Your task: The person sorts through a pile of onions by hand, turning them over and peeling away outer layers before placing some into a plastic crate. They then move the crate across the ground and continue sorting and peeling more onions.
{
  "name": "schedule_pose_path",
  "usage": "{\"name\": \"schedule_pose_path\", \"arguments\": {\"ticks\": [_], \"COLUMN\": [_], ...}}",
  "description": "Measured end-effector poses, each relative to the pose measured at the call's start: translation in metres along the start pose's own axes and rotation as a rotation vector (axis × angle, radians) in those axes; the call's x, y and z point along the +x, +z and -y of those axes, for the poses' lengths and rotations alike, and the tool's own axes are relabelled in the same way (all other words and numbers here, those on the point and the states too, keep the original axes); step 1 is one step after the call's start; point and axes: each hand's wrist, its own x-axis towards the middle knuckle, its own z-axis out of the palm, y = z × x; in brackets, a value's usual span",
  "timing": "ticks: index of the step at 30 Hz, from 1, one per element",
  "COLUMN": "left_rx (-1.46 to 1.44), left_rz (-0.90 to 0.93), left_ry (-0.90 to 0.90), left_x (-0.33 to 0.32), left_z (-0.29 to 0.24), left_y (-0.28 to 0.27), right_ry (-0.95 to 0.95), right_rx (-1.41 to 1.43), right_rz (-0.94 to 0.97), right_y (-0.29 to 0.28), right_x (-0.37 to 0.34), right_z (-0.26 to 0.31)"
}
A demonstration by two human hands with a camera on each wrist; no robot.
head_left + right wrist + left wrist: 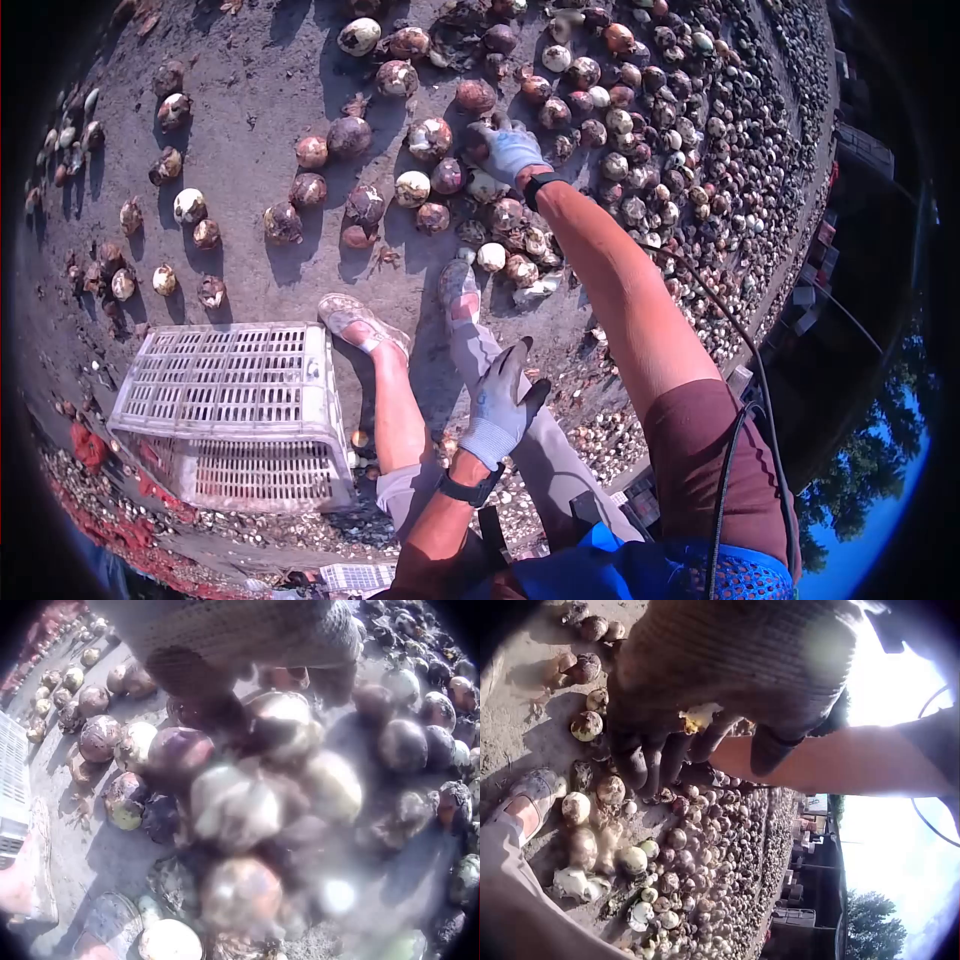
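My right hand (pixel 508 148), in a grey-white glove with dark fingers, reaches down among onions at the edge of the large spread. In the right wrist view its dark fingers (pixel 202 697) come down right at a pale onion (pixel 285 716); I cannot tell whether they grip it. A whitish onion (pixel 487 187) lies just below that hand, and a purple one (pixel 448 176) beside it. My left hand (pixel 500 405), gloved alike, hangs over my leg with fingers loosely bent and no onion in it. A small pale-yellow patch (pixel 699 718) shows against its glove.
A white slatted plastic crate (pixel 225 375) lies on its side left of my feet. Scattered onions (pixel 283 223) dot the concrete ground (pixel 245 110), and a dense spread of them (pixel 720 170) covers the right. My shoes (pixel 360 322) stand near the onions. Red netting (pixel 90 447) lies beyond the crate.
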Motion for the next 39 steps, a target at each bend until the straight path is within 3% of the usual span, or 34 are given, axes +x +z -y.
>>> {"name": "schedule_pose_path", "arguments": {"ticks": [1,4,7,9,11,13,15,16,17,18,23,25,27,29,32,37,39], "left_rx": [0.025,0.146,0.196,0.173,0.159,0.145,0.127,0.146,0.164,0.15,0.171,0.205,0.24,0.285,0.295,0.327,0.336], "left_rz": [0.0,0.092,0.103,0.087,0.105,0.121,0.096,0.077,0.059,0.072,0.113,0.136,0.134,0.154,0.182,0.19,0.208], "left_ry": [0.03,-0.129,-0.159,-0.102,-0.129,-0.154,-0.133,-0.108,-0.088,-0.096,-0.079,-0.071,-0.066,-0.073,-0.098,-0.105,-0.124], "left_x": [0.004,0.0,0.0,0.0,0.003,0.007,0.011,0.013,0.014,0.015,0.017,0.016,0.013,0.01,0.01,0.011,0.014], "left_z": [0.001,0.013,0.011,0.008,0.01,0.011,0.008,0.009,0.008,0.007,0.003,0.007,0.012,0.014,0.019,0.022,0.017], "left_y": [-0.001,0.002,0.002,0.003,0.003,0.0,-0.003,-0.003,-0.003,-0.004,-0.008,-0.004,0.003,0.007,0.012,0.017,0.014], "right_ry": [0.046,0.168,0.234,0.182,0.213,0.254,0.143,0.199,0.291,0.3,0.368,0.506,0.66,0.692,0.456,0.013,-0.021], "right_rx": [0.005,-0.007,0.284,0.627,1.367,1.265,0.804,0.735,0.444,0.477,-0.132,-0.136,0.031,0.209,0.203,0.164,0.089], "right_rz": [0.009,0.011,-0.02,-0.095,-0.081,-0.219,-0.397,-0.386,-0.343,-0.199,0.658,0.568,0.384,0.441,0.406,-0.005,0.033], "right_y": [0.006,0.012,0.006,0.012,0.016,-0.023,-0.02,-0.018,-0.021,-0.017,0.039,0.066,0.081,0.093,0.103,0.111,0.124], "right_x": [0.008,0.013,0.017,0.017,-0.001,-0.044,-0.084,-0.109,-0.137,-0.164,-0.274,-0.308,-0.317,-0.313,-0.297,-0.228,-0.202], "right_z": [0.001,0.007,-0.007,-0.032,-0.059,-0.058,-0.082,-0.09,-0.087,-0.09,-0.109,-0.115,-0.107,-0.09,-0.052,0.006,0.013]}}
